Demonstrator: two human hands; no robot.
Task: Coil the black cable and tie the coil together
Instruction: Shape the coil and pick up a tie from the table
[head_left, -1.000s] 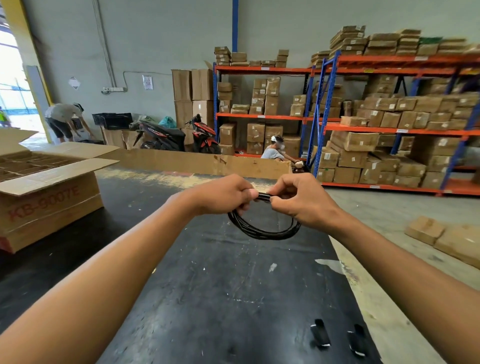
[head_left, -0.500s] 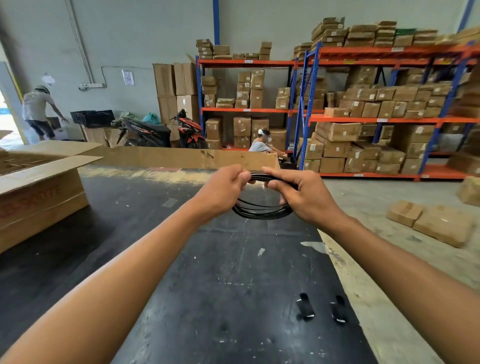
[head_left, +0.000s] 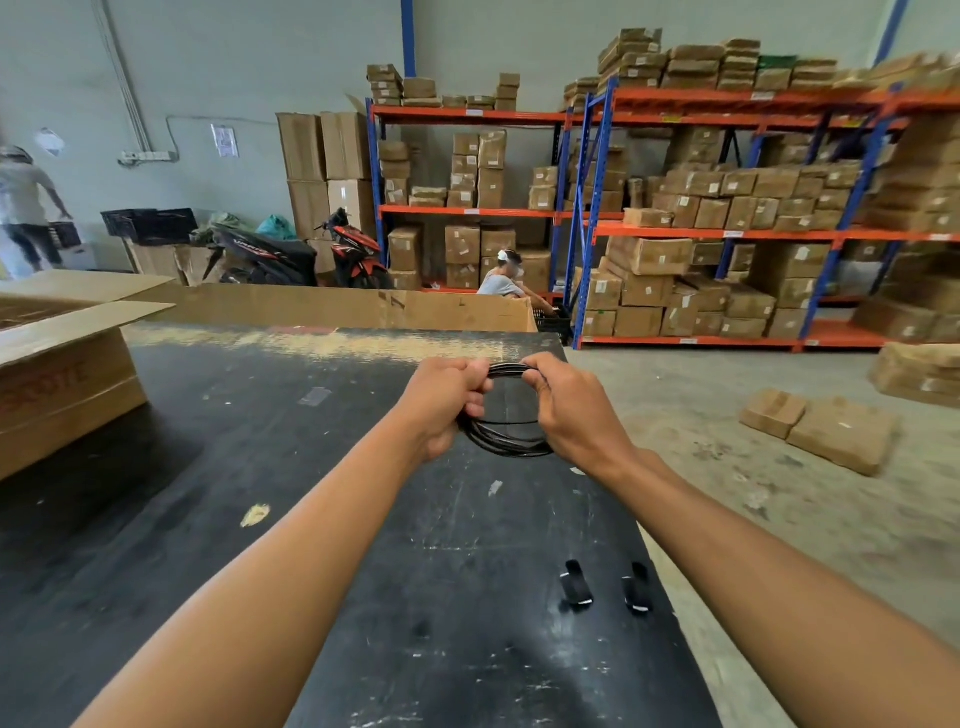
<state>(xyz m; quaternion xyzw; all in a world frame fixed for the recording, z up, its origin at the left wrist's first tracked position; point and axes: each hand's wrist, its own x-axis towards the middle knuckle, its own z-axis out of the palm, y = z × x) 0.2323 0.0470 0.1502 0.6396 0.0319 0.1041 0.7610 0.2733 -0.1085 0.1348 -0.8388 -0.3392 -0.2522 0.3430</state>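
Observation:
I hold the black cable (head_left: 506, 444) as a small round coil in the air above the far part of the black table (head_left: 322, 519). My left hand (head_left: 441, 405) grips the coil's left side, fingers closed round the strands. My right hand (head_left: 574, 410) pinches the coil's upper right side. The top strands run between my two thumbs, and the lower arc hangs below my hands. Two short black straps (head_left: 605, 587) with white ends lie on the table near its right edge, close to my right forearm.
An open cardboard box (head_left: 62, 374) stands on the table at the left. A long cardboard sheet (head_left: 363, 306) lines the far edge. Beyond are shelves of boxes (head_left: 727, 218), scooters (head_left: 296, 254), a seated person (head_left: 501, 283) and a person (head_left: 23, 208) walking at far left. Boxes (head_left: 821, 431) lie on the floor.
My hands have turned the coil and shifted their grip along it; its loop hangs slightly more toward me. The person at far left has straightened up and walked.

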